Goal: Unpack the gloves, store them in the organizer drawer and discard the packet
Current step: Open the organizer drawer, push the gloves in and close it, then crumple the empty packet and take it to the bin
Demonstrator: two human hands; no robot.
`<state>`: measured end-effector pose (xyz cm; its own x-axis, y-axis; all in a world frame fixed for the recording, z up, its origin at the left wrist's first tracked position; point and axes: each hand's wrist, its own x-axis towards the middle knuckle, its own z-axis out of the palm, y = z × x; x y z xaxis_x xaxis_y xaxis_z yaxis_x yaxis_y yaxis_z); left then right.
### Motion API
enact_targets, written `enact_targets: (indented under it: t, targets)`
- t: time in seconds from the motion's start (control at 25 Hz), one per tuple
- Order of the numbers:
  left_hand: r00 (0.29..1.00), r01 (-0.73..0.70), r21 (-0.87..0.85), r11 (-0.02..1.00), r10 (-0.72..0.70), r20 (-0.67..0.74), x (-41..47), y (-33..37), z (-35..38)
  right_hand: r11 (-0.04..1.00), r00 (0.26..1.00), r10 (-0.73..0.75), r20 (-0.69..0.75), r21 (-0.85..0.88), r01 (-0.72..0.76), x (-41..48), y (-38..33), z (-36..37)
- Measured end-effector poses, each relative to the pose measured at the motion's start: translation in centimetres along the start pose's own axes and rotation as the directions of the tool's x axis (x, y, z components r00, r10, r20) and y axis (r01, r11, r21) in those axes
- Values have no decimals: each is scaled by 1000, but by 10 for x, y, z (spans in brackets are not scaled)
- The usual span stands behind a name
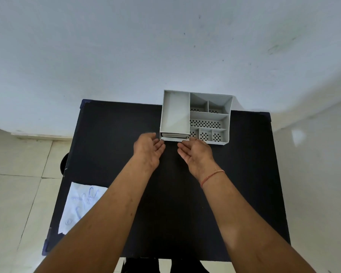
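A grey plastic organizer (195,115) with several compartments stands at the far edge of the black table (244,174). Its drawer (173,136) sits low at the front left and looks nearly closed. My left hand (149,148) and my right hand (196,152) reach side by side just in front of the drawer, fingers apart, palms turned toward each other, holding nothing. My right fingertips touch the organizer's front edge. A white glove packet (79,205) with blue printing lies flat at the table's near left, partly hidden by my left forearm. No gloves are visible.
A pale wall rises right behind the table. Tiled floor lies to the left and right. A dark round object (64,163) shows beside the table's left edge. A red thread circles my right wrist.
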<state>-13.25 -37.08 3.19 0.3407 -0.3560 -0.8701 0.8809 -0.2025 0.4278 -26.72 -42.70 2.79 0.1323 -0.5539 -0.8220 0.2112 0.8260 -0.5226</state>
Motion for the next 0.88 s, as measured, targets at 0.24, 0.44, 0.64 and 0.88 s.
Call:
enact_targets:
  t: [0.24, 0.44, 0.64, 0.88]
  targets:
    - [972, -158, 221, 962, 191, -135, -32, -14, -69, 845, 989, 17, 148, -530, 64, -42, 30, 16]
    - [801, -316, 499, 807, 508, -315, -60, -19, -169, 453, 936, 161, 314, -866, 212, -65, 90, 42]
    - [816, -120, 760, 639, 499, -291, -68, -26, -249, 251, 933, 256, 252, -950, 188, -69, 156, 62]
    - [895, -69, 809, 584, 395, -208, -53, -17, -327, 233, 939, 292, 180, -966, 113, -81, 233, 95]
